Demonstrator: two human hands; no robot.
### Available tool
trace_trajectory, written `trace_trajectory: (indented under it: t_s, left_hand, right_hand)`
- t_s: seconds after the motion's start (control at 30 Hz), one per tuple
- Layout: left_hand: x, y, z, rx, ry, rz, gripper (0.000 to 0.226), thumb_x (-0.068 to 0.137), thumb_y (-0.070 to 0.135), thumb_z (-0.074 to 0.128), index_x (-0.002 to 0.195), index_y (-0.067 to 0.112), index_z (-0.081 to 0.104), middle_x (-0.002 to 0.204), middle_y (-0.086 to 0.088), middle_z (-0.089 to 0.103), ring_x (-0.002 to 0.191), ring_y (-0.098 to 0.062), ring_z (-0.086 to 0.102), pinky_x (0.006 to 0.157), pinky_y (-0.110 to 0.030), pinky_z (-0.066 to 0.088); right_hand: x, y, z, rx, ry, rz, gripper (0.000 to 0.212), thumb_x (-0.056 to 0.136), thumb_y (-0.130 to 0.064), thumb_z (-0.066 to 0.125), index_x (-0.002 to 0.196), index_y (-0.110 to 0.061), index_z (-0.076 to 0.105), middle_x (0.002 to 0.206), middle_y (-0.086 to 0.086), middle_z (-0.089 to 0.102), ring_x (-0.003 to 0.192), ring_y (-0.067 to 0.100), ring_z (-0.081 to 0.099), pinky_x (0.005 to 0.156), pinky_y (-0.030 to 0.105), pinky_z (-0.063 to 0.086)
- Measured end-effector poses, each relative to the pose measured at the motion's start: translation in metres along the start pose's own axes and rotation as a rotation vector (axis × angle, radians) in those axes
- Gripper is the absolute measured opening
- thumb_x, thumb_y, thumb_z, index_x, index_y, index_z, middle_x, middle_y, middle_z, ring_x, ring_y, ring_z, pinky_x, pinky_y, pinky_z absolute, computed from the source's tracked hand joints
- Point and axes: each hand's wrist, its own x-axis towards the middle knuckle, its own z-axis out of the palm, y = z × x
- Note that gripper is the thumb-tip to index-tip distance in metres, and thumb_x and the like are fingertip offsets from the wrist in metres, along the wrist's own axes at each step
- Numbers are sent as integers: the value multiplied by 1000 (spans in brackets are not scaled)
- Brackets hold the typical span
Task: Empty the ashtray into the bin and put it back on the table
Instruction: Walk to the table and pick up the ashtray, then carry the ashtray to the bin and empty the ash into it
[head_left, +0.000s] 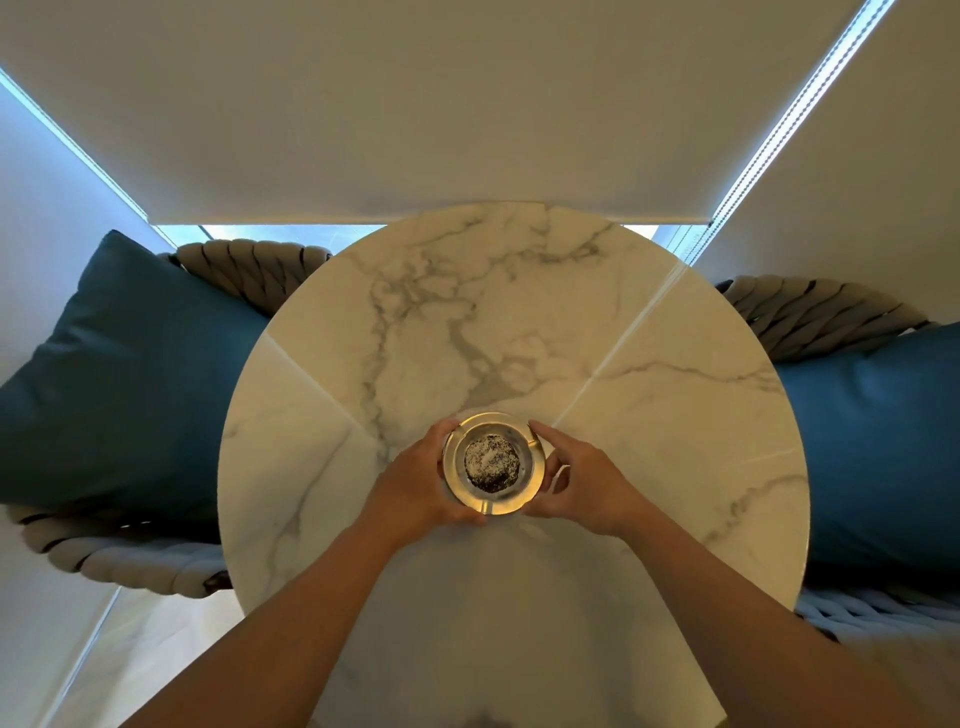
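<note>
From the head view, looking down, a round white table (519, 322) with grey marble lines fills the middle. The ashtray (492, 464) is the thing to look at first. It is round, shiny and gold, and it sits near the side of the table closest to the person. In its middle is a dark heap of ash (491, 462) with pale bits on top. So the ashtray is full.

The left hand (415, 488) is on the left side of the ashtray. Its fingers curl around the rim, and the thumb touches the near edge. The right hand (582, 478) is on the right side of the ashtray. Its fingers are bent around that side, with one fingertip on the far rim and the thumb at the near edge. Whether the ashtray rests on the table or is just off it, I cannot tell.

To the left of the ashtray, past the table edge, is a blue cushion (130, 374) on a woven chair (130, 558). To the right there is another blue cushion (872, 447). No bin shows anywhere.

I think this is the first step: taking hold of the full ashtray. Next it needs to be lifted flat and slow, so no ash tips out, and carried to the bin.
</note>
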Motion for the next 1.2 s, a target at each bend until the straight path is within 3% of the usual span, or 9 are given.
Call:
trace_trajectory:
  t_s: [0.13, 0.27, 0.37, 0.57, 0.7, 0.93, 1.1, 1.2]
  left_hand:
    - [-20, -3, -9, 27, -20, -20, 111, 29, 56, 87, 128, 49, 38, 86, 38, 55, 80, 21, 51, 67, -19, 41]
    - [-44, -8, -22, 39, -46, 3, 111, 28, 58, 88, 127, 49, 39, 86, 42, 54, 78, 21, 52, 65, -19, 40]
    - [-57, -12, -29, 44, -67, 38, 111, 29, 57, 90, 127, 47, 40, 87, 44, 55, 78, 19, 54, 65, -19, 41]
    - [-83, -16, -34, 53, -115, 87, 111, 31, 55, 91, 129, 45, 40, 101, 25, 65, 93, 5, 63, 84, -34, 55]
    - [-100, -12, -32, 64, -136, 112, 111, 32, 53, 92, 130, 41, 40, 111, 19, 66, 101, -5, 64, 88, -41, 54]
    - [-134, -1, -13, 59, -70, 103, 108, 34, 53, 92, 128, 42, 39, 105, 23, 63, 95, -3, 63, 85, -39, 55]
    - [-163, 15, 21, 40, 16, 63, 109, 36, 48, 95, 129, 43, 38, 103, 24, 62, 97, -5, 63, 86, -37, 54]
    - [-182, 24, 45, 22, 65, 52, 109, 39, 45, 96, 131, 38, 39, 109, 19, 63, 100, -7, 63, 88, -38, 54]
  right_hand:
    - [-19, -15, 13, -62, 0, -21, 109, 54, -17, 94, 147, -21, 38, 72, -9, 58, 58, -2, 56, 62, 10, 44]
    - [-40, -30, 28, -120, 33, -52, 105, 55, -20, 94, 145, -20, 40, 73, -9, 57, 62, 5, 54, 65, 19, 46]
    - [-52, -38, 38, -163, 87, -98, 100, 54, -23, 95, 140, -17, 45, 77, -8, 58, 63, 5, 53, 64, 15, 43]
    - [-79, -41, 62, -158, 144, -119, 100, 53, -27, 95, 140, -18, 46, 105, -9, 60, 87, 14, 60, 66, 4, 40]
    - [-98, -39, 72, -151, 155, -104, 98, 53, -31, 94, 139, -22, 47, 108, -10, 61, 91, 13, 61, 65, 5, 40]
    - [-125, -33, 66, -175, 116, -151, 100, 54, -33, 94, 140, -27, 44, 110, -16, 60, 90, 10, 61, 67, 8, 39]
    - [-148, -21, 48, -195, 55, -261, 95, 56, -25, 93, 139, -21, 47, 105, -22, 56, 88, 9, 57, 65, 3, 40]
    - [-164, -11, 37, -242, 22, -315, 98, 57, -22, 94, 141, -15, 45, 110, -15, 55, 88, 8, 55, 66, 0, 38]
